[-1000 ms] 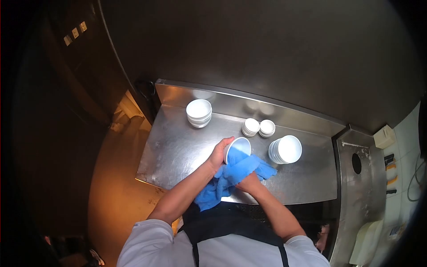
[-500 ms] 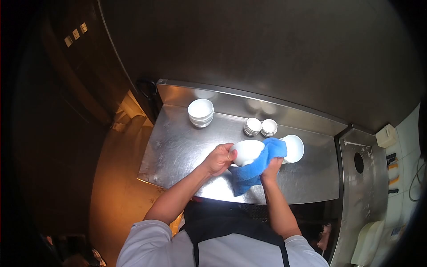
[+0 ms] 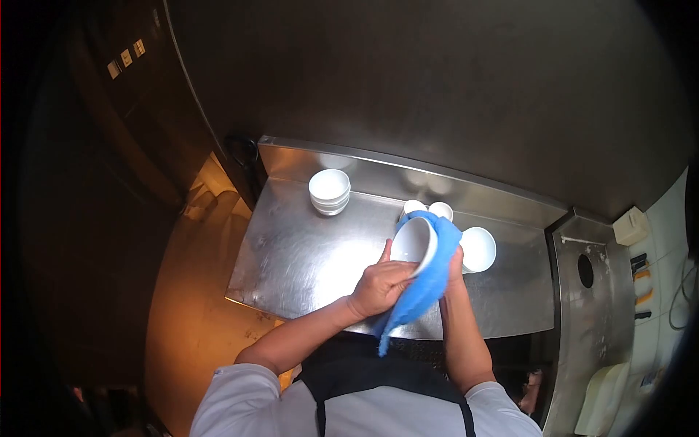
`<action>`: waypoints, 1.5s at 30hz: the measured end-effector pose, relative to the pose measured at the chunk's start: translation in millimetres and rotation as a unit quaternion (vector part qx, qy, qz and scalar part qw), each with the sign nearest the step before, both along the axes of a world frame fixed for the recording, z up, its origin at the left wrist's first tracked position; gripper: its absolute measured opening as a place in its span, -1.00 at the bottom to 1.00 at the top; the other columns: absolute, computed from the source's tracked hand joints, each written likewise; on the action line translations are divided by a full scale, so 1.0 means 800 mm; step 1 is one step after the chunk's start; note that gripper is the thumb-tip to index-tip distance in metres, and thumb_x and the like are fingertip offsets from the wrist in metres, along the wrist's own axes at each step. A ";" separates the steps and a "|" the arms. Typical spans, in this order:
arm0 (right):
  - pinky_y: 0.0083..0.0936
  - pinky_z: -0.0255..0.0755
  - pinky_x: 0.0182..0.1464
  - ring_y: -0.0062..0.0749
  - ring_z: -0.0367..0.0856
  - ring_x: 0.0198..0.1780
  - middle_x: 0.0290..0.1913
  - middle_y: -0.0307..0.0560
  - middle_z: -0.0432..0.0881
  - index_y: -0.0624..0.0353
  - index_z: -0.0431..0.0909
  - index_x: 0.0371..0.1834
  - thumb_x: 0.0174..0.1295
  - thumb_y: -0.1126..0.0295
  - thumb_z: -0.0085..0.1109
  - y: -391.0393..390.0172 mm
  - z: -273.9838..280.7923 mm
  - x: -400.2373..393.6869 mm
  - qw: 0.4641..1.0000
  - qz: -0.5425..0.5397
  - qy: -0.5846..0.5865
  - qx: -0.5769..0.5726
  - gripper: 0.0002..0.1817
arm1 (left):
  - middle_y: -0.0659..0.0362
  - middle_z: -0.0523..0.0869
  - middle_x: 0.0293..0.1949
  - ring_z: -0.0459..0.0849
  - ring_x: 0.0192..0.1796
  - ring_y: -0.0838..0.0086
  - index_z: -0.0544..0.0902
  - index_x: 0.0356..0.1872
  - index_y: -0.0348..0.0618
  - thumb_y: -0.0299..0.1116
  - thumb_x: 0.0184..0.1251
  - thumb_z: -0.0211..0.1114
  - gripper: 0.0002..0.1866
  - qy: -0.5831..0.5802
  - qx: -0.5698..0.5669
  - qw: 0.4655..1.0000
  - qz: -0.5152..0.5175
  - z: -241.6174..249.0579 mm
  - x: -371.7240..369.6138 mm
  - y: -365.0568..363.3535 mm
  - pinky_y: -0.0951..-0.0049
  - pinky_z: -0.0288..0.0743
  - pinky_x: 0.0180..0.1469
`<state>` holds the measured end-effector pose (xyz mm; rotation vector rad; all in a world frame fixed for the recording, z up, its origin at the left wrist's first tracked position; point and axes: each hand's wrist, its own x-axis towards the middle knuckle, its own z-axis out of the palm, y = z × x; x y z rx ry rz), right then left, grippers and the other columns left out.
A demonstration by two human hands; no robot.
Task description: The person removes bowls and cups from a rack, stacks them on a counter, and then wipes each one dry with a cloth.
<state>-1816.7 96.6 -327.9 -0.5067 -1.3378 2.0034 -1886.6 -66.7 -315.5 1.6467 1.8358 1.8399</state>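
Note:
A white bowl (image 3: 412,243) is held tilted above the steel table, its hollow side facing up and to the left. My left hand (image 3: 384,285) grips it at the lower left, thumb and fingers closed on its wall and rim. A blue cloth (image 3: 434,274) wraps the bowl's right side and hangs down toward my apron. My right hand (image 3: 455,268) is closed on the cloth against the bowl, most of its fingers hidden. Just right of that hand stands another white bowl (image 3: 478,250).
The steel table (image 3: 284,255) has a raised back edge. A stack of white bowls (image 3: 329,191) stands at its back left. Two stacks of small white cups (image 3: 440,211) sit behind the held bowl, partly covered. Several knives (image 3: 641,275) hang on the right wall.
The bowl has turned so its inside shows, and the cloth now wraps over its right rim. My left hand has moved right and down; the cloth partly covers the small cups.

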 end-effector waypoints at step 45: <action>-0.31 0.41 0.12 -0.30 0.56 0.01 -0.05 -0.05 0.60 0.23 0.55 -0.09 0.31 0.37 0.13 -0.021 -0.032 0.007 0.969 -0.148 -0.080 0.182 -0.80 | 0.11 0.69 0.00 0.66 0.02 0.44 0.53 0.20 -0.25 -0.06 0.58 0.06 -0.54 -0.509 -0.034 0.836 -0.200 0.002 -0.057 -0.002 0.33 0.51 0.16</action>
